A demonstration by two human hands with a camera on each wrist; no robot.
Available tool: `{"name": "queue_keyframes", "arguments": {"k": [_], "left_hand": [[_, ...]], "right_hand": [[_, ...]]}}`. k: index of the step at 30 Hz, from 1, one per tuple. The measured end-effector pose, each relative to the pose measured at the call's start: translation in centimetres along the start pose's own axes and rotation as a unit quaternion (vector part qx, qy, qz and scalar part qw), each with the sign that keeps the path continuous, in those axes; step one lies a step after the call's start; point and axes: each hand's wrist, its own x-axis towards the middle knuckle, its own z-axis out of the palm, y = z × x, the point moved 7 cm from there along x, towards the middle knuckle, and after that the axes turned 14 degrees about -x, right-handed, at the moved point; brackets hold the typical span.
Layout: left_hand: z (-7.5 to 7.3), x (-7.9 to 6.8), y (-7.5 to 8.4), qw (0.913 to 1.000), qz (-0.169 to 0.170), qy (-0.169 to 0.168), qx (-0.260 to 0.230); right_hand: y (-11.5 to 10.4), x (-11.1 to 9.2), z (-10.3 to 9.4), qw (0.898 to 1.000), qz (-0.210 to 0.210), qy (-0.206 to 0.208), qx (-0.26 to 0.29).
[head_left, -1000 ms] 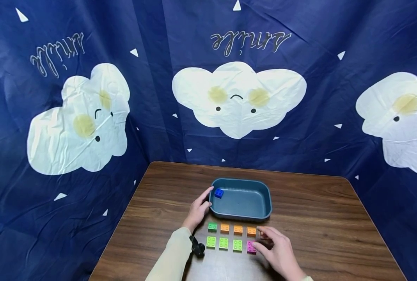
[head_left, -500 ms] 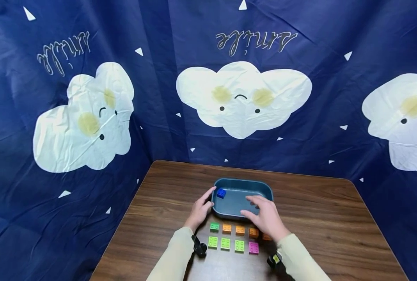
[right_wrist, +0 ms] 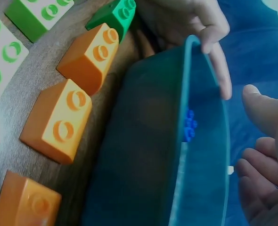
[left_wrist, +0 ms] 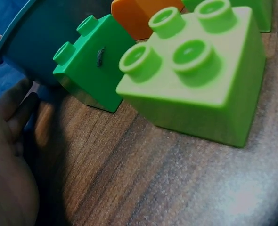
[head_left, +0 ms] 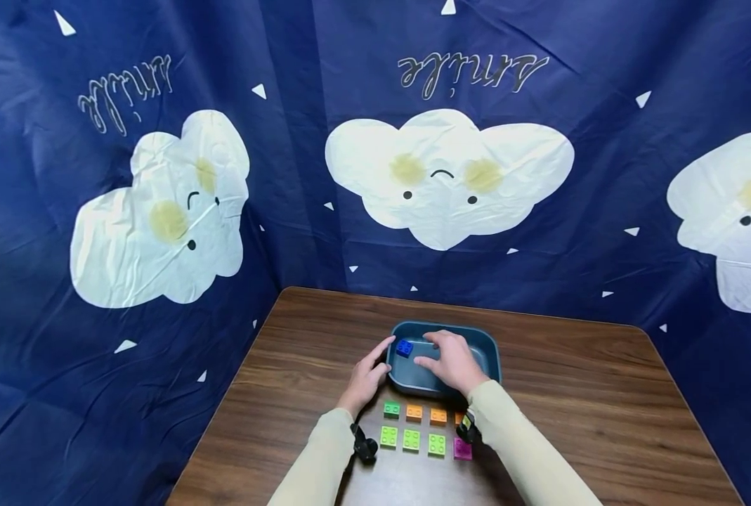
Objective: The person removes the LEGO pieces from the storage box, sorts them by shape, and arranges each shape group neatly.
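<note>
A dark teal tray (head_left: pixel 491 355) stands on the wooden table, with one blue brick (head_left: pixel 404 348) inside near its left end. My left hand (head_left: pixel 364 383) touches the tray's left end, thumb and index finger spread apart along the rim. Over the tray is my right hand (head_left: pixel 454 362), its thumb and fingers parted and nothing between them, just right of the blue brick. From the right wrist, its thumb (right_wrist: pixel 259 106) shows beyond the far rim, and the blue brick is partly hidden by the near wall.
In front of the tray lie a green brick (head_left: pixel 391 410) and several orange bricks (head_left: pixel 414 413), some hidden by my right wrist. A nearer row has several lime bricks (head_left: pixel 411 440) and a magenta brick (head_left: pixel 462 449). A blue curtain (head_left: pixel 299 176) surrounds the table (head_left: pixel 558 393).
My right hand has gone from beside the magenta and orange bricks up over the tray, then left towards the blue brick. My left hand stays at the rim. The head view has shifted slightly.
</note>
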Motion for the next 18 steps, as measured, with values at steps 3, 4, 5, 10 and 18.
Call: {"name": "queue_keyframes", "arguments": {"k": [3, 4, 5, 10, 18], "left_hand": [[0.1, -0.1, -0.1, 1.0000, -0.008, 0.000, 0.002], [0.1, -0.1, -0.1, 1.0000, -0.010, -0.001, 0.002], [0.0, -0.1, -0.2, 0.9999, -0.011, -0.002, 0.002], [-0.1, -0.2, -0.2, 0.9999, -0.007, 0.000, 0.009], [0.0, -0.2, -0.1, 0.9999, -0.001, 0.002, 0.010]], "right_hand": [[0.0, 0.6, 1.2, 1.000, -0.001, -0.009, -0.003], [0.0, 0.8, 1.6, 1.000, -0.001, -0.013, -0.002], [0.1, 1.0, 2.0, 1.000, 0.001, -0.019, -0.001], [0.5, 1.9, 3.7, 0.999, 0.001, -0.032, -0.005], [0.5, 3.5, 4.8, 0.999, 0.010, -0.042, -0.034]]}}
